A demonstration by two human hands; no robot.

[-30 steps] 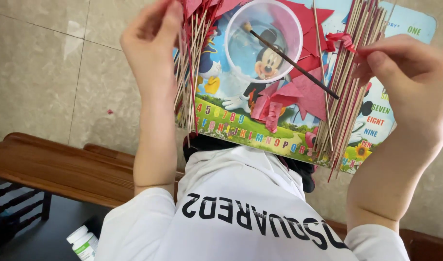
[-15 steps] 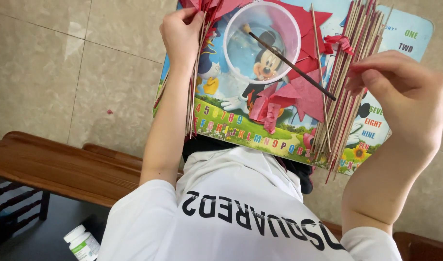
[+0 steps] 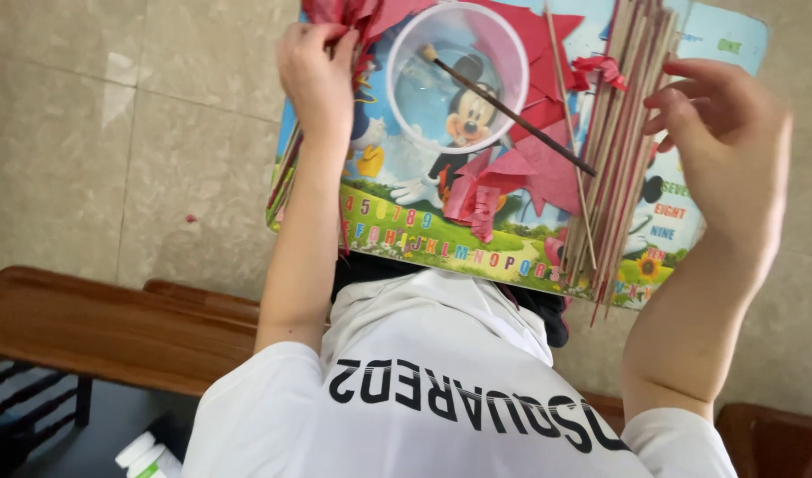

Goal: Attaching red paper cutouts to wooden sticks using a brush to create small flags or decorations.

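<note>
Overhead, the head camera is looking down on a colourful cartoon play mat (image 3: 397, 235) lying across the person's lap, above the white shirt (image 3: 441, 381) with dark lettering.

Left hand (image 3: 317, 75): it is resting at the mat's upper left corner, fingers curled closed around crumpled red paper (image 3: 348, 18) and the tops of a few thin sticks (image 3: 286, 173) that are running down along the mat's left edge. The grip is looking tight, though the forearm is hiding how many sticks it is holding.

Right hand (image 3: 729, 146): it is hovering over the mat's right side, fingers bent and partly open, fingertips just beside the thick bundle of bamboo sticks (image 3: 614, 150). Whether it is pinching any single stick cannot be told; it is closed on nothing that shows.

On the mat, a clear round bowl (image 3: 456, 75) is sitting near the top centre, with a dark-handled brush (image 3: 512, 111) lying slantwise across it. Loose red paper pieces (image 3: 512, 177) are lying between the bowl and the bundle.

Left of the mat, a brown wooden bench (image 3: 96, 323) is standing on the beige tiled floor (image 3: 96, 133), and a white bottle with a green label (image 3: 149, 456) is showing below it.
</note>
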